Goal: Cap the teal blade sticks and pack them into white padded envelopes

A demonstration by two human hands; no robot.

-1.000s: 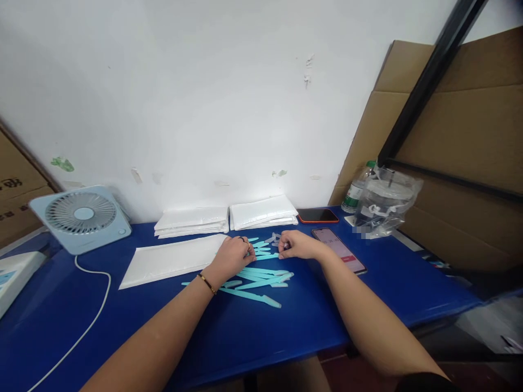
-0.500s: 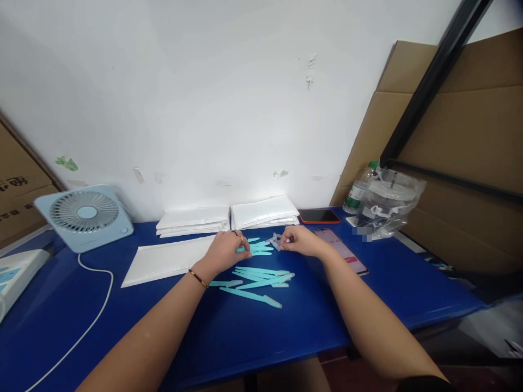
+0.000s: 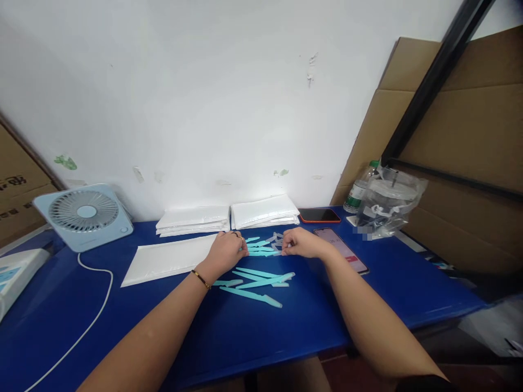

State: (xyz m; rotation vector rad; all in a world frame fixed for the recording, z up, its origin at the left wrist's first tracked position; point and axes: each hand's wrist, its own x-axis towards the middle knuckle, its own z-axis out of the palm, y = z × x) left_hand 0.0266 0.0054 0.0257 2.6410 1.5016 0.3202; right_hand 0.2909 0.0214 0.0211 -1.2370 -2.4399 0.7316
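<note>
Several slim teal plastic sticks (image 3: 255,280) lie scattered on the blue table (image 3: 261,332). My left hand (image 3: 226,251), with a ring and a thin bracelet, rests at the far group of teal sticks (image 3: 261,247), its fingertips pinching their left ends. My right hand (image 3: 301,243) pinches the right end of the same group, beside a few small clear caps (image 3: 276,237). A flat white pouch (image 3: 169,259) lies just left of my left hand.
Two stacks of white pouches (image 3: 192,219) (image 3: 265,212) sit by the wall. Two phones (image 3: 319,216) (image 3: 345,251) lie right of my hands, then a bottle (image 3: 358,189) and a clear bag (image 3: 388,201). A small fan (image 3: 84,215) with a white cable (image 3: 87,321) stands left; cardboard leans right.
Both hands shifted slightly along the far group of sticks and now pinch its two ends; the sticks near the front edge have stayed put.
</note>
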